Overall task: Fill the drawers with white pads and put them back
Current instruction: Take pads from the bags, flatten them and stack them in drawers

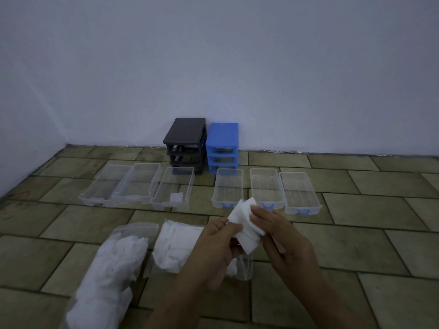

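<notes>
Both hands meet low centre, working a small stack of white square cotton pads (pixel 245 227). Left hand (pixel 219 243) curls round the stack's lower edge, thumb on top. Right hand (pixel 282 236) pinches the top pad at its upper right corner, apparently peeling one or a few off; how many it has, cannot tell.

At 7 o'clock from the hands lies a clear plastic bag stuffed with white pads (pixel 111 269). A second clear bag of white pads (pixel 175 248) sits just left of the left wrist, partly hidden under it.

At 12 o'clock, against the pale wall (pixel 213 55), stand two empty frames: a black plastic drawer cabinet (pixel 186 143) and, touching its right side, a blue plastic drawer cabinet (pixel 222 146).

Six clear plastic drawers lie in a row on the tiled floor (pixel 356 233). Three plain ones at 10–11 o'clock: far-left drawer (pixel 104 186), middle-left drawer (pixel 136 184) overlapping it, and third drawer (pixel 172 188). Three blue-handled drawers at 12–1 o'clock: (pixel 228 188), (pixel 267 188), (pixel 300 192).

Progress: very early. Only the third drawer shows anything, one loose white pad (pixel 177 197) near its front. Other five look empty. All six remain to be filled and slid back.
</notes>
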